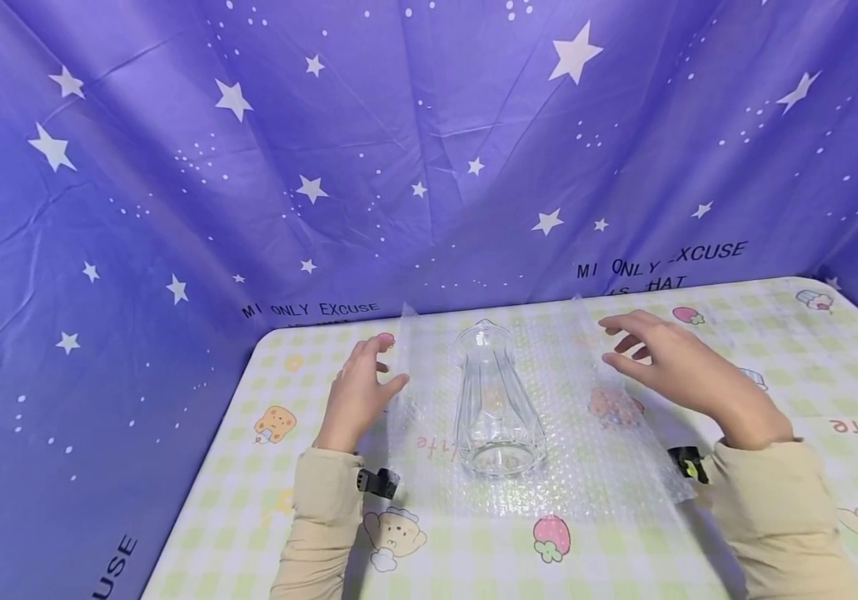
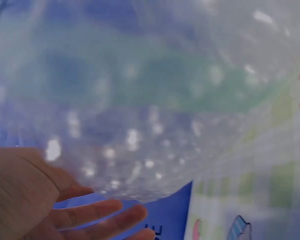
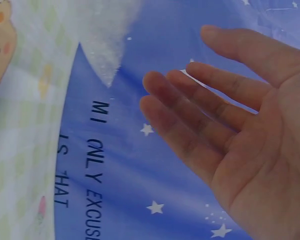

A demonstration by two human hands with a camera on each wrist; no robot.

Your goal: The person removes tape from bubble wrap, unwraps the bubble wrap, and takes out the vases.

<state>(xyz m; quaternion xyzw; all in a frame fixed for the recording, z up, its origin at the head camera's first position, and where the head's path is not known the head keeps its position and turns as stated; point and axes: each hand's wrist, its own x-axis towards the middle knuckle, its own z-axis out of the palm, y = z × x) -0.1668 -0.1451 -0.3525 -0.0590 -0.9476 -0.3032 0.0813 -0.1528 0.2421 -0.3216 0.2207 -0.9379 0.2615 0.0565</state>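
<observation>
The checked tablecloth (image 1: pixel 234 517) bears bubble wrap (image 1: pixel 594 483) with a glass vessel (image 1: pixel 498 408) on it. Left hand (image 1: pixel 361 392) and right hand (image 1: pixel 676 367), both empty and loose-fingered, flank its long axis; the left is nearer.

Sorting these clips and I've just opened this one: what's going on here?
A person's left hand and right hand are open on either side of a clear glass vessel, gripping nothing. The vessel rests on a sheet of bubble wrap on the patterned table. Whether the left hand touches the wrap is unclear.
</observation>
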